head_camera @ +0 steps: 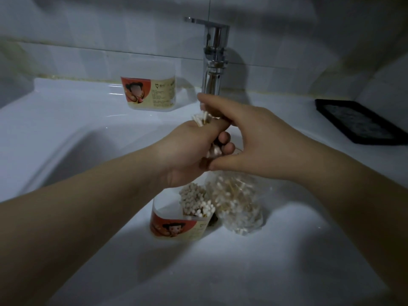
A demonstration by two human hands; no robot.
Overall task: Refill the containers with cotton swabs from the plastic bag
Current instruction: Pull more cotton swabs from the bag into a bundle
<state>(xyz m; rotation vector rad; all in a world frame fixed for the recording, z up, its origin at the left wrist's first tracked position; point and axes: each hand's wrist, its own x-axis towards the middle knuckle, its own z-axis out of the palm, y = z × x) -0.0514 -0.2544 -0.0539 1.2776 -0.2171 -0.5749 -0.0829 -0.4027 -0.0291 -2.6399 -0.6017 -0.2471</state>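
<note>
My left hand (189, 149) grips a bundle of cotton swabs (202, 119) upright above the counter. White tips stick out above and below the fist. My right hand (247, 138) reaches over it: the index finger touches the bundle's top and the thumb its bottom. Below the hands stands a clear container with a red cartoon label (176, 226), with swabs standing in its right side. A clear plastic bag of swabs (236, 202) lies just to the right of it. A second labelled container (151, 93) stands further back, left of the tap; I cannot tell what is in it.
A chrome tap (213, 62) rises right behind my hands. The white sink basin (55, 151) drops away at the left. A black tray (357, 121) lies on the counter at the right. The tiled wall (99, 29) closes off the back.
</note>
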